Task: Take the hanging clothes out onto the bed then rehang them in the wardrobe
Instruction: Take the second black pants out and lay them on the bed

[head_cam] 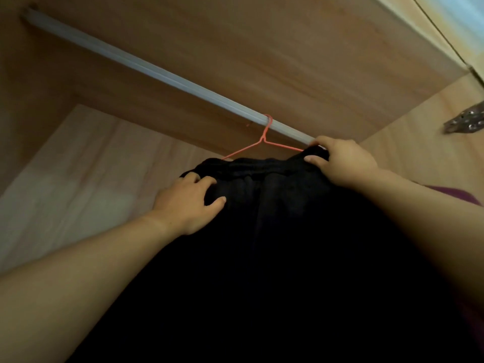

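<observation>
A black garment [275, 231] hangs on a thin red wire hanger [264, 138], whose hook sits over the pale wardrobe rail [157, 70]. My left hand [187, 203] grips the garment's top edge at its left end, fingers curled into the cloth. At the right end my right hand [343, 161] pinches the cloth over the hanger's shoulder, just below the rail. The garment's lower part fills the bottom of the view in shadow.
The wooden wardrobe top panel [262, 48] runs close above the rail. The back wall [78, 166] is to the left and the side wall [419, 132] to the right, with a metal door hinge [466, 121] on it. The rail left of the hanger is bare.
</observation>
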